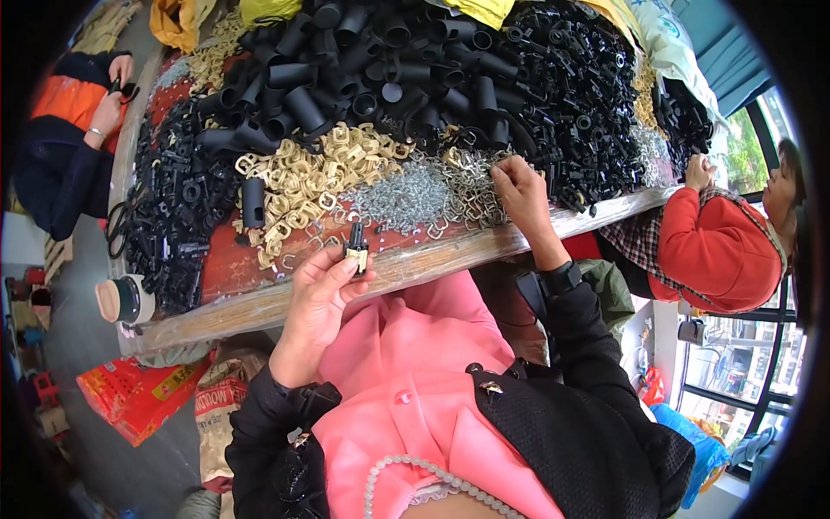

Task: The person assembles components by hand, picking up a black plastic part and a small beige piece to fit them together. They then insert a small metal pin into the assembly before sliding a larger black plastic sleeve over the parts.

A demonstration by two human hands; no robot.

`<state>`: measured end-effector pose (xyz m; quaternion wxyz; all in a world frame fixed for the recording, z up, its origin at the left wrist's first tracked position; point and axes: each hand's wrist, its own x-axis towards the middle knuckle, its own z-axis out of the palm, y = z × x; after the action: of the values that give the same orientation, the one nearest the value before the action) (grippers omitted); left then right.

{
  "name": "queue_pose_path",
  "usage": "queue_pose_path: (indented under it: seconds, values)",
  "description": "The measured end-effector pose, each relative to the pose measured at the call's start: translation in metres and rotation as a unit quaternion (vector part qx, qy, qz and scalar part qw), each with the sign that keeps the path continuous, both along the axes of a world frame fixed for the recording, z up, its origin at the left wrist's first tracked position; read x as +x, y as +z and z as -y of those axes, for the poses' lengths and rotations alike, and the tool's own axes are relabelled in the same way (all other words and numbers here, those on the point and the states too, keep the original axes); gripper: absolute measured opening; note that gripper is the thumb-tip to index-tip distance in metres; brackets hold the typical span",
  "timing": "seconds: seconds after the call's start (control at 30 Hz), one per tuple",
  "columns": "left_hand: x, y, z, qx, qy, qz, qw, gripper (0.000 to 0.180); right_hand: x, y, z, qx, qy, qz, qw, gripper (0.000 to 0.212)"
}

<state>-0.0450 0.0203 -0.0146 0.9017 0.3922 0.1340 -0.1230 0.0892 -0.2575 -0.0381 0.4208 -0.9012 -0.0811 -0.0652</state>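
The left hand (316,303) is raised over the near edge of the table (259,307), its fingers clamped on a small black part (355,246) with a brass clip around its base, held upright just above the table edge. The right hand (519,192) reaches farther onto the table, fingertips pinched down into a pile of silver clips (471,186); whether it has one in its grip cannot be told. Left of that pile lies a heap of small grey springs (402,197), and farther left a spread of brass clips (303,177). Black tubes (346,78) are piled at the far side, with small black parts (571,95) heaped to the right. A person in red (718,246) works at the right end, another in orange (73,104) at the far left.
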Motion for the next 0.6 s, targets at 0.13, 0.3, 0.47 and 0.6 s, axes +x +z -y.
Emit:
queue_pose_path:
  seconds: [0.13,0.3,0.47,0.6]
  values:
    - [-0.005,0.001,-0.003,0.000,0.005,0.000,1.000,0.021,-0.013,0.011,-0.008,0.420,0.060,-0.233,0.875,0.007]
    - [0.002,0.010,0.007,0.022,-0.002,0.011,1.000,0.024,-0.049,0.030,-0.052,0.536,0.131,-0.322,0.769,0.006]
    - [0.014,0.015,0.021,0.033,-0.002,0.000,0.999,0.030,-0.074,0.039,-0.092,0.540,0.205,-0.374,0.726,0.009]
    - [0.018,0.004,0.020,0.044,-0.006,0.049,0.998,0.031,-0.078,0.037,-0.101,0.498,0.223,-0.361,0.756,0.011]
